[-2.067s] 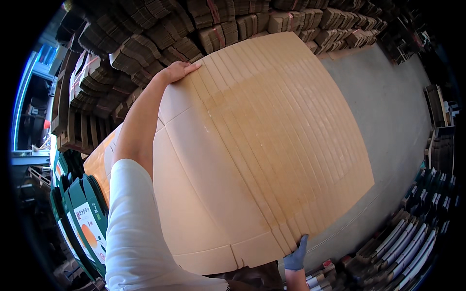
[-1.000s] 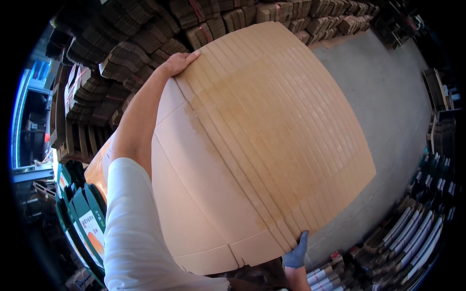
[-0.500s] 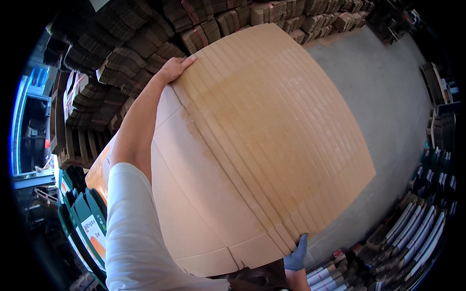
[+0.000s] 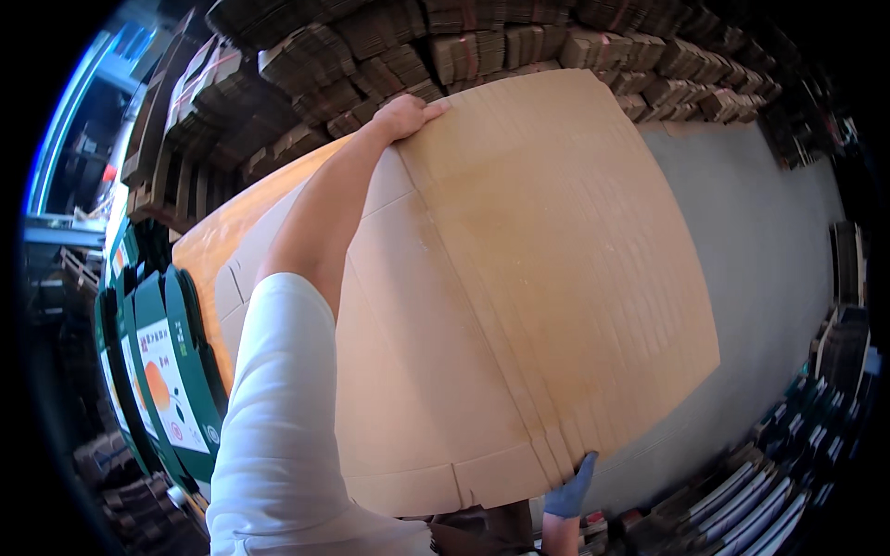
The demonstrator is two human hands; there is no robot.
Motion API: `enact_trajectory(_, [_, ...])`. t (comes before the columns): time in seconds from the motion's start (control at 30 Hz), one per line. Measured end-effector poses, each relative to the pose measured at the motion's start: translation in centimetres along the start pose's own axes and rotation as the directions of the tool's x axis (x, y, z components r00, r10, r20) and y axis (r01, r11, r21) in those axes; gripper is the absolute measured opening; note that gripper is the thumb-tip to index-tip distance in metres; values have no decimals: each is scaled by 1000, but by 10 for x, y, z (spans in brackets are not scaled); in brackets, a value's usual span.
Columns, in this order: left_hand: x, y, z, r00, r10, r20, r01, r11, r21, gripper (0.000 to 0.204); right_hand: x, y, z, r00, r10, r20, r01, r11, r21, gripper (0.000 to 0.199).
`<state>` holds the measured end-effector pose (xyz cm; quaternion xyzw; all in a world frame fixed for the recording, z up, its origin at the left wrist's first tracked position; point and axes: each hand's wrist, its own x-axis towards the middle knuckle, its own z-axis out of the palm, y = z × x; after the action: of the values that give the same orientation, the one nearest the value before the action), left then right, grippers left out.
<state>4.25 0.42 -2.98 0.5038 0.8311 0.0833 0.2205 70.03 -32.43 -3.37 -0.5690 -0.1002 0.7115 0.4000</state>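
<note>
A large brown cardboard sheet (image 4: 556, 250) with crease lines and fold slots fills the middle, tilted in front of me. My left hand (image 4: 408, 118), bare, grips its far edge, the thumb lying on the face and the other fingers hidden behind. At the near edge my right hand (image 4: 570, 489), in a blue glove, holds the sheet with its thumb along the border; its other fingers are out of sight underneath. The left part of the cardboard overlies an orange-topped surface (image 4: 218, 241).
Bundled flat cardboard stacks (image 4: 468, 56) line the back, some on wooden pallets (image 4: 185, 190). Green printed boxes (image 4: 171, 361) stand at the left. Grey floor (image 4: 751, 232) stretches along the right, with more stacked cartons (image 4: 742, 505) at the lower right.
My view has turned, so the surroundings sit differently. The sheet's far edge and my left hand appear farther right, and more of the orange surface shows. Both hands keep their hold.
</note>
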Motion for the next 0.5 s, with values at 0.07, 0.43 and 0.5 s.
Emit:
enact_trajectory(0.07, [-25, 9, -4, 993, -75, 88, 77, 997, -21, 82, 0, -7, -7, 998, 19, -68, -19, 1000, 1, 62])
enact_trajectory(0.43, [-128, -55, -7, 935, -342, -92, 327, 934, -144, 81, 77, -117, 5, 975, 74, 211, -2, 946, -323, 64])
enact_trajectory(0.5, [-149, -74, -2, 901, -421, -101, 400, 899, -175, 81, 91, -133, 14, 956, 79, 281, 37, 922, -384, 64])
